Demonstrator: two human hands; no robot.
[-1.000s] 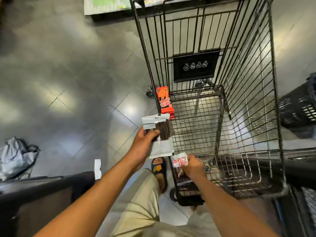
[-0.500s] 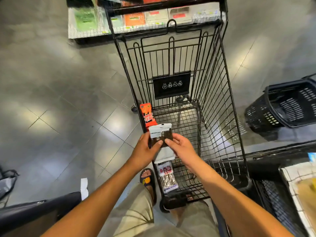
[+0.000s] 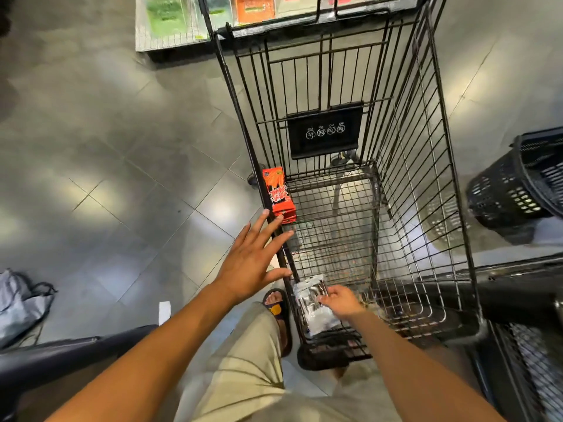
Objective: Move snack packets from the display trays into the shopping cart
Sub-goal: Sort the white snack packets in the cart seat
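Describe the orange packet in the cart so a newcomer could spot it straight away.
Start at the black wire shopping cart that fills the middle of the view and follow its left wall down to the floor grid. The orange packet leans upright against that wall, just beyond the open left hand. It is the only bright orange pack there; the other packet, under the right hand, is clear and silvery.

Left hand spread empty, right hand on clear packet, cart floor
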